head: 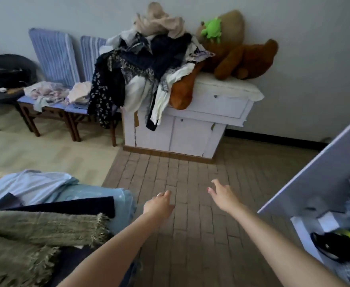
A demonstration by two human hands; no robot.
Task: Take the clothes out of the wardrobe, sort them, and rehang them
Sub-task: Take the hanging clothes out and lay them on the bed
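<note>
A single wide-angle view is given from head height, angled forward and down. Both bare arms are seen reaching away from the lens over the brick floor; a white cabinet stands farther off.

We see both our bare forearms reaching forward and slightly inward from the bottom of the view. Our left hand is loosely curled, holding nothing, with a ring on one finger. Our right hand is spread, thumb apart from the fingers, also holding nothing. The hands are near each other, not touching.
</note>
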